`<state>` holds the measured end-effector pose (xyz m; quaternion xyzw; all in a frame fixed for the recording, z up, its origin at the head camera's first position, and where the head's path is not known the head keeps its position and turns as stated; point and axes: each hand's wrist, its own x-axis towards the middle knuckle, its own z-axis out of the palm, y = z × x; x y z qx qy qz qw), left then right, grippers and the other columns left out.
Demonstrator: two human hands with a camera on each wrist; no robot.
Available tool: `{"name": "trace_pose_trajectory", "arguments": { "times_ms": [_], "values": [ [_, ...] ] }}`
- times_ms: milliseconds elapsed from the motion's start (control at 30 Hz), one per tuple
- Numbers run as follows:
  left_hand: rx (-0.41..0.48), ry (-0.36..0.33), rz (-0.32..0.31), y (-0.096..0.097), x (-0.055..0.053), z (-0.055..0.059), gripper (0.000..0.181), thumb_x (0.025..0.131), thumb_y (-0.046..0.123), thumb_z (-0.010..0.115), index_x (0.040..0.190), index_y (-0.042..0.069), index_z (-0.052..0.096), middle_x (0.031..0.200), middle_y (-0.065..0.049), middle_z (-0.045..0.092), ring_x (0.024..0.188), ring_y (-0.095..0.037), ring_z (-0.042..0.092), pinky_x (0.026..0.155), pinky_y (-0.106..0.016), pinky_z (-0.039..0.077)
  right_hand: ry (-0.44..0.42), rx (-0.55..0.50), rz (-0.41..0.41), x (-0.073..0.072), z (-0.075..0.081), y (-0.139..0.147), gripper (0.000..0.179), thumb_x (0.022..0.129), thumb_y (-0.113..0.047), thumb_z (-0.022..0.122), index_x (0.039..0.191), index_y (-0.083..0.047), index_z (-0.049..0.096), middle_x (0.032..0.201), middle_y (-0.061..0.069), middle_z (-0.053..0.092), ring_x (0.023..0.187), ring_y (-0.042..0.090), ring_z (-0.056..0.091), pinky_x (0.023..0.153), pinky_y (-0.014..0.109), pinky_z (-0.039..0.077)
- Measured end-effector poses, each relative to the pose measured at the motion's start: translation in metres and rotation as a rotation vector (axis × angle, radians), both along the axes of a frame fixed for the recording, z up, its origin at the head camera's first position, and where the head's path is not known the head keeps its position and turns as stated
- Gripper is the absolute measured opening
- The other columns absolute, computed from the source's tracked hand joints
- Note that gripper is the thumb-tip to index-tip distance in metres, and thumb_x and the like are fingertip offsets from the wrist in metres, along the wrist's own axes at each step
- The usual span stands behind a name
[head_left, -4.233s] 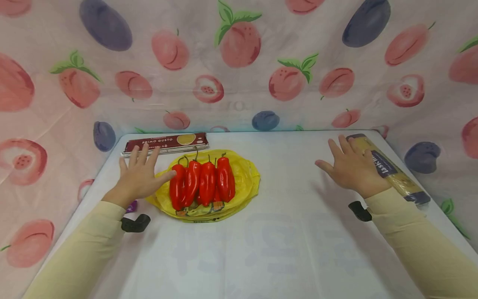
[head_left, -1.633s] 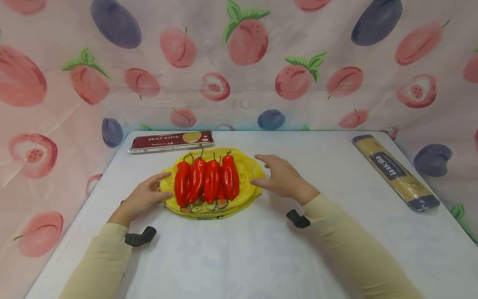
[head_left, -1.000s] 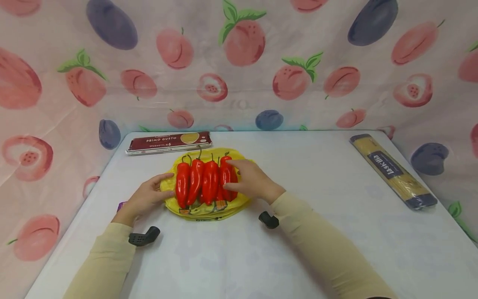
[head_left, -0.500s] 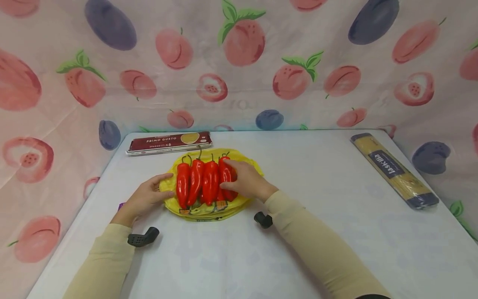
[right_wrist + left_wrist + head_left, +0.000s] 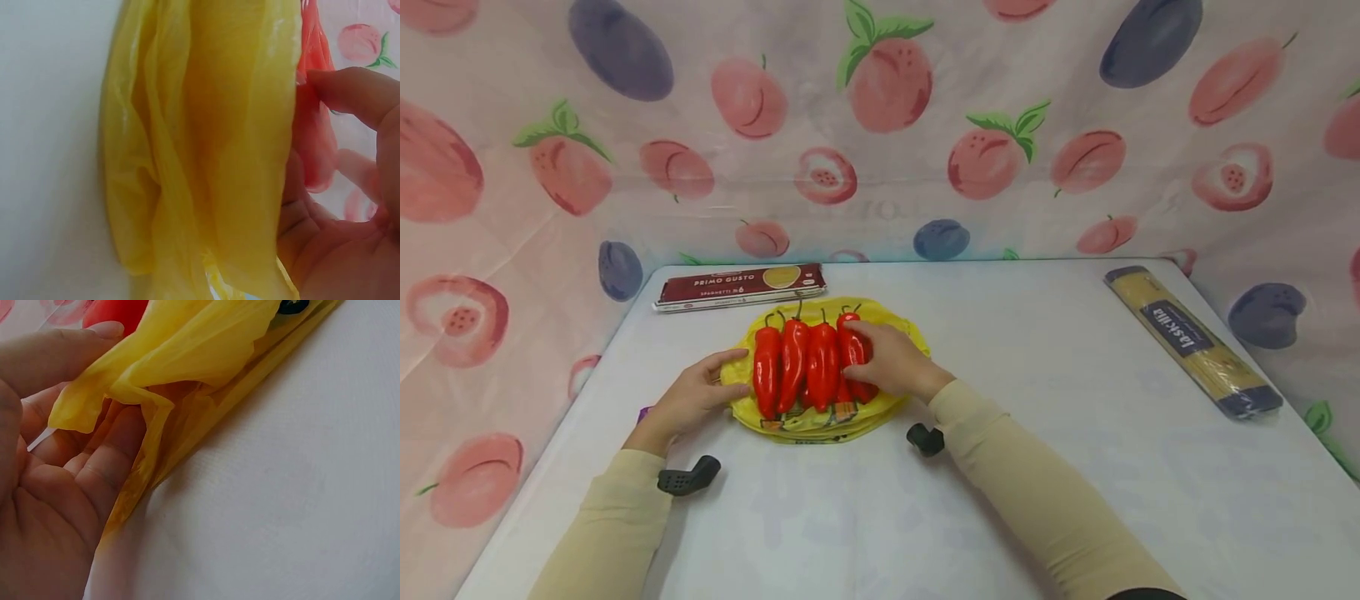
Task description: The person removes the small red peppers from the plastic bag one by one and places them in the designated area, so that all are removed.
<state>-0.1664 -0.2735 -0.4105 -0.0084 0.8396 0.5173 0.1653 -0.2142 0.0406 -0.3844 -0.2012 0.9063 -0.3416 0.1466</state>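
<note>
In the head view, several glossy red peppers lie side by side on a crumpled yellow plastic bag. My left hand holds the bag's left edge; the left wrist view shows its thumb above and its fingers beneath a yellow fold. At the right end of the row, my right hand grips the rightmost pepper between thumb and fingers. That pepper stands partly behind the yellow plastic in the right wrist view, so some fingertips are hidden.
A dark red spaghetti pack lies at the table's back left. Along the right edge is a clear pasta pack with dark ends. A small purple thing shows behind the left wrist. Fruit-print cloth closes off the back and sides.
My right hand came from the table's right side to the rightmost pepper and grips it. My left hand came down to the bag's left edge. In the last half second hardly anything moved.
</note>
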Motion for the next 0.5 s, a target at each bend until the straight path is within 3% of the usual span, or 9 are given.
{"name": "trace_pose_trajectory", "arguments": {
  "times_ms": [200, 500],
  "values": [
    [-0.001, -0.002, -0.001, -0.0008, 0.0001, -0.0007, 0.073, 0.094, 0.026, 0.071, 0.155, 0.01, 0.035, 0.16, -0.022, 0.027, 0.13, -0.035, 0.048, 0.102, -0.038, 0.048, -0.007, -0.033, -0.048, 0.0004, 0.0035, 0.0035, 0.07, 0.091, -0.018, 0.074, 0.153, -0.016, 0.042, 0.144, 0.008, 0.051, 0.127, 0.025, 0.049, 0.09, 0.038, 0.056],
    [0.055, -0.025, 0.015, -0.0026, 0.0013, -0.0054, 0.075, 0.094, 0.026, 0.071, 0.157, 0.011, 0.032, 0.156, -0.021, 0.036, 0.131, -0.034, 0.048, 0.1, -0.032, 0.049, -0.028, 0.002, 0.035, -0.0003, 0.0037, 0.0069, 0.068, 0.092, -0.015, 0.067, 0.154, -0.018, 0.041, 0.144, 0.01, 0.05, 0.123, 0.027, 0.049, 0.087, 0.037, 0.057]
  ]
}}
